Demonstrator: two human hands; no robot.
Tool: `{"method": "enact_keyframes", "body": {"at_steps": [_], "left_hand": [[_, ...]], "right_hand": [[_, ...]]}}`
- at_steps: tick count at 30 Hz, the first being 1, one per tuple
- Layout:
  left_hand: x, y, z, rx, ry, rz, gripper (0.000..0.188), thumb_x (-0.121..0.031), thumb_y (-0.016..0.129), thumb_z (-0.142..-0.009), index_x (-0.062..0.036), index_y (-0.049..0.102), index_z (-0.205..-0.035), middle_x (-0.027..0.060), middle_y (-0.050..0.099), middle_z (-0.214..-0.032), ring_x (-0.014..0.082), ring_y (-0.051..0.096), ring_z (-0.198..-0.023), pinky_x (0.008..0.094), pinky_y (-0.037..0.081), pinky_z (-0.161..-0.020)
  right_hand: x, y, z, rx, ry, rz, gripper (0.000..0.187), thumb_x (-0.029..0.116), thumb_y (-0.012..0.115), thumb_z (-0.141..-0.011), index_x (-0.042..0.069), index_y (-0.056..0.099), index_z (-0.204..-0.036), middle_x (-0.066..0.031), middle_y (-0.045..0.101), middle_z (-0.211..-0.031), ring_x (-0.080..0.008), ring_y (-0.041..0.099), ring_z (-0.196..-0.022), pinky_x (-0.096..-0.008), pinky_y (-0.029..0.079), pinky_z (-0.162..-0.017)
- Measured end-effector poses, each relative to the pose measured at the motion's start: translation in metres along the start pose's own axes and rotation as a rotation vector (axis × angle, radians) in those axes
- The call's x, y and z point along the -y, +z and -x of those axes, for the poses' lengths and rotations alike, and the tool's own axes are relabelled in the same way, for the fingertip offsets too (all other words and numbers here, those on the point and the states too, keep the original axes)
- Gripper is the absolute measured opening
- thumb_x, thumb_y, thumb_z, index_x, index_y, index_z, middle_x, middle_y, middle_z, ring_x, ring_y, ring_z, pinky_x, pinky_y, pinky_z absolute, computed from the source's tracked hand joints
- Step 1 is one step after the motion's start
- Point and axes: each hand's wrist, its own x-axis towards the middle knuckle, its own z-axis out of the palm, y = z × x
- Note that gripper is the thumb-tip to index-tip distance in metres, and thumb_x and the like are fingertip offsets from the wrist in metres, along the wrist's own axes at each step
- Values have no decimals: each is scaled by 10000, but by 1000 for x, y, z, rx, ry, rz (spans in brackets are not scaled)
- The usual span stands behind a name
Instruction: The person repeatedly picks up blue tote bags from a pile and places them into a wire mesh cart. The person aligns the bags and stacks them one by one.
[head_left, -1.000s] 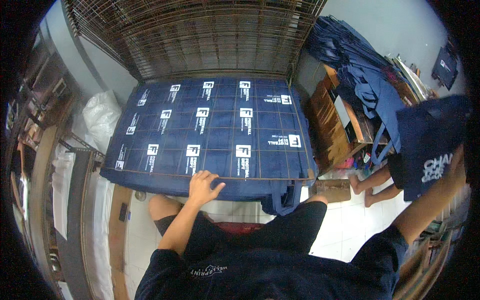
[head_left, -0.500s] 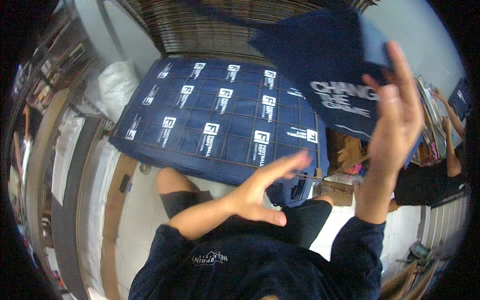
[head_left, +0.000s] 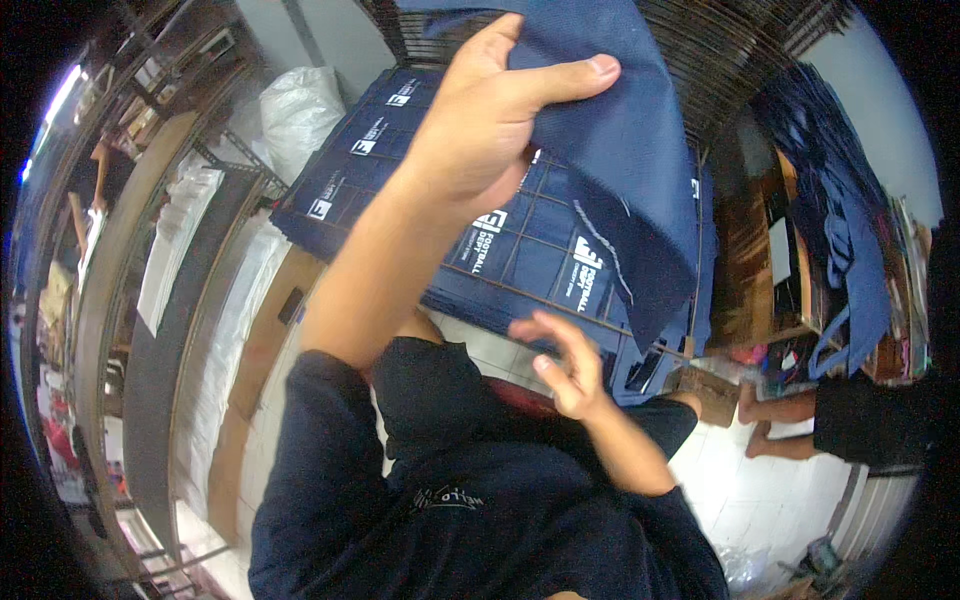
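A navy fabric tote bag [head_left: 625, 120] hangs at the top centre, its lower corner draping over the rack. My left hand [head_left: 480, 125] is raised and grips it, with the thumb stretched along the cloth; the fabric partly hides the other fingers' hold. Lower down, my right hand [head_left: 570, 370] is near my lap, fingers apart and slightly curled, a little blurred, with nothing in it. Beneath the raised cloth lies a wire drying rack [head_left: 540, 290] over navy bags [head_left: 485, 245] with white prints, partly covered by my left arm.
At the right, several navy bags [head_left: 850, 200] hang in a bunch beside a wooden box [head_left: 780, 240]. Another person's bare legs [head_left: 785, 410] stand near there. A white plastic sack [head_left: 300, 110] is behind left; long boards [head_left: 165, 300] and white sheets run along the left.
My right hand, which was up at the right by the raised navy bag, has come down to my lap. My left hand has risen to the cloth, and the view has shifted.
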Motion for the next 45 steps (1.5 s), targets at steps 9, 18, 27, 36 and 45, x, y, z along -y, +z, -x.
{"method": "enact_keyframes", "body": {"at_steps": [9,18,27,36,45], "left_hand": [[-13,-120,81,-204,-193,-487,726,34,638,-754,-56,317,-1399,71,545,-1199,165,516,-1079,303,387,-966],[14,-226,81,-231,-367,-419,690,108,562,-751,-86,370,-1385,41,564,-1148,119,493,-1053,268,404,-907],[-115,-380,-12,-784,380,-1332,544,-155,649,-796,-20,436,-1278,128,598,-1071,199,570,-963,325,463,-849],[184,-274,132,-1056,593,-880,572,-107,725,-636,-49,452,-1135,138,527,-980,243,520,-879,327,436,-732],[199,-284,124,-639,611,-877,509,-194,844,-553,-78,576,-970,89,575,-871,214,580,-637,278,468,-524]], "right_hand": [[-26,-45,7,-543,634,-1102,586,448,498,-809,80,457,-1263,-140,535,-1217,-326,548,-1060,-496,463,-863],[-55,-60,-36,-515,725,-133,791,-98,523,-636,39,322,-1389,-107,419,-1351,-227,456,-1177,-280,464,-829],[-144,33,-291,-259,282,-392,848,-132,504,-658,51,224,-1437,-148,271,-1444,-243,339,-1295,-312,327,-1013],[-331,130,-469,-352,340,-265,849,-95,541,-704,10,135,-1441,-226,200,-1468,-254,324,-1303,-298,305,-1029],[-439,118,-494,-455,567,349,704,-3,521,-687,-71,315,-1357,-248,441,-1314,-306,455,-1211,-320,359,-999]]}}
